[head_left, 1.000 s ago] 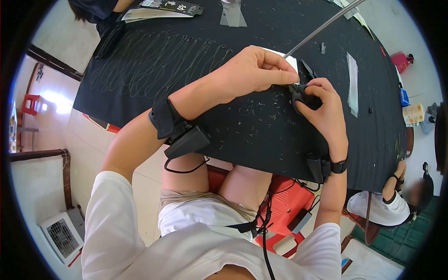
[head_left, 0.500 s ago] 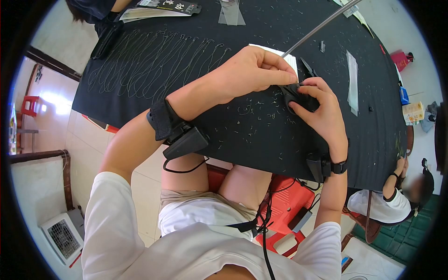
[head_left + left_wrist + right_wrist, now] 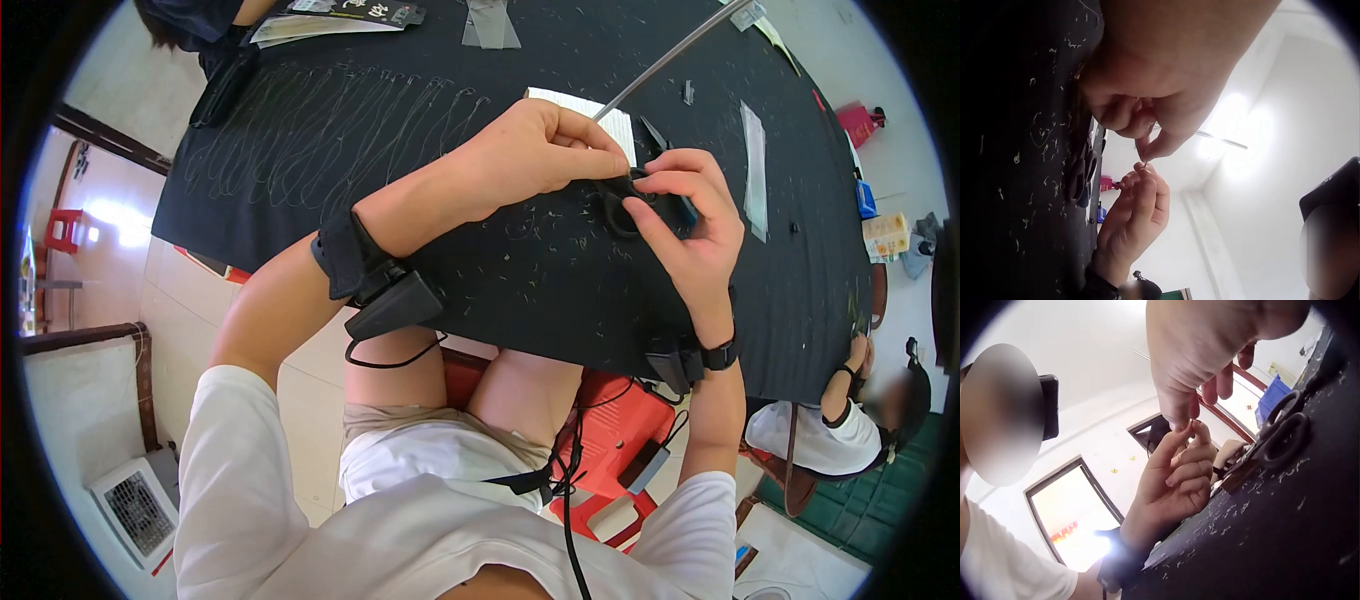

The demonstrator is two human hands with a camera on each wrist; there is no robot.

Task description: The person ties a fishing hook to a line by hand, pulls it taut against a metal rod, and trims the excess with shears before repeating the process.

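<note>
My left hand (image 3: 545, 150) pinches a tiny thin strand (image 3: 1145, 165) between thumb and forefinger, above the black cloth-covered table (image 3: 530, 290). Facing it, my right hand (image 3: 705, 225) has thumb and forefinger together at the strand's other side, the fingertips of both hands almost meeting. What the strand belongs to, I cannot tell. Black-handled scissors (image 3: 1285, 428) lie on the cloth just under the hands, their loops partly hidden by my right hand in the head view. A second bladed tool (image 3: 655, 136) lies behind the right fingers.
Rows of thin looped lines (image 3: 330, 135) spread over the left side of the table. White ridged card (image 3: 585, 108) sits beyond my left hand, below a slanting metal rod (image 3: 665, 60). Clear strips (image 3: 753, 175) lie at right, and pale clippings (image 3: 525, 230) are scattered about. Another person (image 3: 820, 440) sits at right.
My right thumb and fingers have come away from the black scissors handles, which now rest lower on the cloth. The right fingertips have risen to the left ones; the left hand has barely shifted.
</note>
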